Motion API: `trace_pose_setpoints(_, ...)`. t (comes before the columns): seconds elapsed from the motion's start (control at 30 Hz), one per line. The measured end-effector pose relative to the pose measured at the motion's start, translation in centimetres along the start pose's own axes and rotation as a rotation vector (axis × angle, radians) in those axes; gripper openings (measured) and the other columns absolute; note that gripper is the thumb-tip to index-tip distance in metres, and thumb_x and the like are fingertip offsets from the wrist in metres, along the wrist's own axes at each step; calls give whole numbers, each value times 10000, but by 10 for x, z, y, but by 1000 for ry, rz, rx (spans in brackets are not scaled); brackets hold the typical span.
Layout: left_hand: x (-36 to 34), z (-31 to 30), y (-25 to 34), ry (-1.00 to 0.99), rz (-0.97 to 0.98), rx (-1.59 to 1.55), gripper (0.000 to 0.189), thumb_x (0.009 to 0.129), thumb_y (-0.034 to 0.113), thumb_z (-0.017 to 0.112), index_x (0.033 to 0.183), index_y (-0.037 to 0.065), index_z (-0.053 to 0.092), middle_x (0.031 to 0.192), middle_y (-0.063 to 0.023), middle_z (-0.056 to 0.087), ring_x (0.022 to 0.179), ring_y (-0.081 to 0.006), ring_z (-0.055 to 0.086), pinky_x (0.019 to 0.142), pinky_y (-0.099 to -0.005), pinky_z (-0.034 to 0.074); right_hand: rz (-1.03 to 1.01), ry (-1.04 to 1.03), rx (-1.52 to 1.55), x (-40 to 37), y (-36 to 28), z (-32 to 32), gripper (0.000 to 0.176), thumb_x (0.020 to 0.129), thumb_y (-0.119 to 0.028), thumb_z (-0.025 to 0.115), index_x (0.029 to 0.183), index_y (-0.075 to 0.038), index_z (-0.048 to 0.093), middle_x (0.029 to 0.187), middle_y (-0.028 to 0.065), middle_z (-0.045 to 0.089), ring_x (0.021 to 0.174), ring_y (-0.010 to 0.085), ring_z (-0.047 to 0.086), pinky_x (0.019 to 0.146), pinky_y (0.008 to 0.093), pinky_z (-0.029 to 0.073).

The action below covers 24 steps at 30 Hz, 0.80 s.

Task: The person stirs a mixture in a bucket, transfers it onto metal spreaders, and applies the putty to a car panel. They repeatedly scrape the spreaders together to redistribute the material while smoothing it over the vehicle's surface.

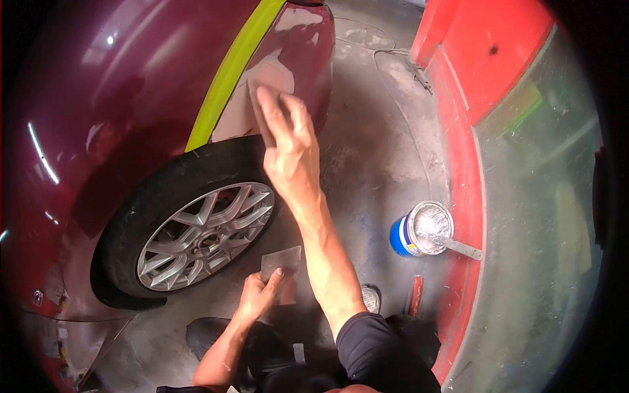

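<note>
My right hand (293, 154) is closed on a flat filler spreader (259, 114), blurred and seen nearly edge-on. It presses against a patch of pale filler (272, 78) on the dark red car panel (316, 56), just above the wheel arch. Lower down, my left hand (259, 295) pinches a thin rectangular plate (282, 261), its thumb lying on top. What is on the plate's face is hard to make out. Yellow-green masking tape (229, 72) runs along the panel edge left of the filler.
The car's wheel (209, 242) is just left of my right forearm. On the floor to the right stands an open blue can (403, 237) of pale paste, a metal scraper (462, 247) across its rim. A red panel (488, 59) is beyond, and a cable (400, 105) crosses the floor.
</note>
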<state>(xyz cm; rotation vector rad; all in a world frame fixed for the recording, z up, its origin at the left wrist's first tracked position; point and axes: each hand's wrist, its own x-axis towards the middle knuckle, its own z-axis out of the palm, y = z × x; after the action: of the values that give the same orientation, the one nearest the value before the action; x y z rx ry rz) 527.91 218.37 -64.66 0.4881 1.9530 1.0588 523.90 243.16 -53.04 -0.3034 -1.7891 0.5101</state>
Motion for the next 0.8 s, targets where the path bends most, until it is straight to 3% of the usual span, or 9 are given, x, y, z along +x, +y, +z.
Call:
trace_pose_setpoints(0.07, 4, 8, 4, -20, 15, -9, 383, 1004, 317, 601, 893, -39, 688, 726, 18, 628, 652, -52, 512, 568, -280, 442, 33, -59, 44, -13, -8, -9, 748, 677, 181, 510, 1357, -122, 581, 1248, 213, 532, 1158, 409, 555, 1016, 451, 466)
trace_pose_setpoints(0.13, 8, 15, 13, -58, -7, -8, 379, 1006, 313, 599, 906, -42, 688, 739, 14, 636, 670, -58, 521, 587, -283, 452, 24, -149, 66, -24, -10, -23, 712, 672, 132, 576, 1340, -116, 587, 1172, 204, 536, 1114, 397, 570, 1068, 512, 430)
trace_pose_setpoints(0.2, 11, 20, 16, -55, 45, 41, 395, 1004, 325, 601, 903, -46, 689, 732, 4, 640, 678, -70, 537, 601, -293, 462, 116, -227, 168, -24, 0, -36, 695, 703, 135, 561, 1345, -128, 592, 1129, 182, 584, 1064, 365, 605, 1000, 462, 481)
trace_pose_setpoints(0.27, 9, 21, 21, -63, 7, 89, 405, 1003, 334, 601, 901, -48, 689, 729, -1, 642, 673, -75, 541, 599, -295, 464, 112, -53, 176, -8, 10, -39, 628, 767, 135, 547, 1343, -113, 586, 1123, 184, 603, 1027, 370, 616, 891, 435, 524)
trace_pose_setpoints(0.47, 6, 11, 17, -4, -38, 101, 420, 996, 357, 609, 905, -43, 693, 708, 6, 621, 641, -68, 515, 564, -287, 441, 24, 22, 85, 24, 38, -27, 516, 849, 139, 496, 1311, -64, 603, 1175, 207, 632, 1042, 373, 646, 903, 398, 529)
trace_pose_setpoints(0.57, 5, 8, 9, 26, -11, 65, 411, 995, 355, 610, 899, -36, 692, 703, 12, 613, 623, -57, 495, 542, -279, 421, 50, 26, 73, 24, 37, -19, 512, 824, 144, 516, 1278, -65, 626, 1166, 186, 637, 1030, 367, 650, 899, 398, 539)
trace_pose_setpoints(0.7, -1, 5, 10, 52, -1, 11, 447, 978, 367, 625, 823, -49, 678, 617, -41, 607, 574, -95, 539, 526, -319, 440, 42, 68, 19, 14, 29, -9, 557, 767, 152, 536, 1270, -68, 634, 1170, 163, 634, 1039, 358, 646, 907, 395, 540)
trace_pose_setpoints(0.8, 2, 3, 4, 58, 26, 14, 435, 980, 355, 623, 833, -50, 680, 626, -45, 613, 583, -95, 543, 530, -315, 441, 48, 86, 44, -6, 17, 1, 685, 657, 178, 488, 1280, -69, 630, 1206, 180, 597, 1104, 380, 606, 950, 415, 520)
